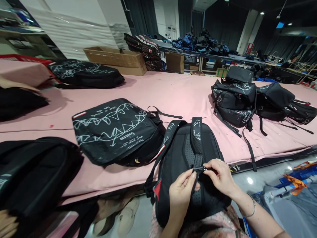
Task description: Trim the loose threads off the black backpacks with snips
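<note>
A black backpack (173, 165) leans on the table's front edge with its back panel and two shoulder straps facing me. White scribble drawings mark the shoulder strap (197, 132) on the right. My left hand (182, 190) is closed in a pinch on the black strap buckle (198, 169) at that strap's lower end. From the other side my right hand (220, 175) pinches the same small black buckle area between thumb and fingers. The fingertips partly hide the buckle, and its fine detail is too small to make out.
Another printed black backpack (111, 132) lies just left on the pink-covered table (173, 89). Several stacked black backpacks (232, 99) stand at the right. Cardboard boxes (114, 61) line the far edge. At lower left, another person's hand (8, 224) is beside a black bag (42, 172).
</note>
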The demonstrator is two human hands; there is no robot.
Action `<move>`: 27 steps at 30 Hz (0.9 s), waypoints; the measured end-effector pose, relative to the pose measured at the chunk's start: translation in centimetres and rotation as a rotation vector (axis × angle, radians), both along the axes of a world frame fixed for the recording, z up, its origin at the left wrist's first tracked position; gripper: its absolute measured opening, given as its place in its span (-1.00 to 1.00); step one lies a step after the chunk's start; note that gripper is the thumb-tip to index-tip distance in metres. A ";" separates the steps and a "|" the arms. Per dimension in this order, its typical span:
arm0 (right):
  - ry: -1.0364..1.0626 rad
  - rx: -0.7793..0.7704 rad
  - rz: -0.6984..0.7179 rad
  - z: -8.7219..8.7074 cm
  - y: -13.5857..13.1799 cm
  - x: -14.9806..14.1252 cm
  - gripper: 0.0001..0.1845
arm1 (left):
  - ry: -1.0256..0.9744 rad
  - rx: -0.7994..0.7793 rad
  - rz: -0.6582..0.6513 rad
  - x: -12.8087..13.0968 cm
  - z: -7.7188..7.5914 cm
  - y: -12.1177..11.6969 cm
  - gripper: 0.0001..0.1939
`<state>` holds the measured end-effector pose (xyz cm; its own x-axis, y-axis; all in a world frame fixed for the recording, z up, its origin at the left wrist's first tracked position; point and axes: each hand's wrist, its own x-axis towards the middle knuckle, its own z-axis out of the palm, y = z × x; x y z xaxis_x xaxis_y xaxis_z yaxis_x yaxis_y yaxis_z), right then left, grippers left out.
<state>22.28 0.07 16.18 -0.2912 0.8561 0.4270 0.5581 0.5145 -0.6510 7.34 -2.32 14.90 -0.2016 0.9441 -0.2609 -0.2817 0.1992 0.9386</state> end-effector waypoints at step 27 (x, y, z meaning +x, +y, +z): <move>0.832 -0.686 0.010 -1.5 2.2 -2.4 -0.59 | -0.419 -0.213 -0.223 0.8 -0.2 -1.0 -0.60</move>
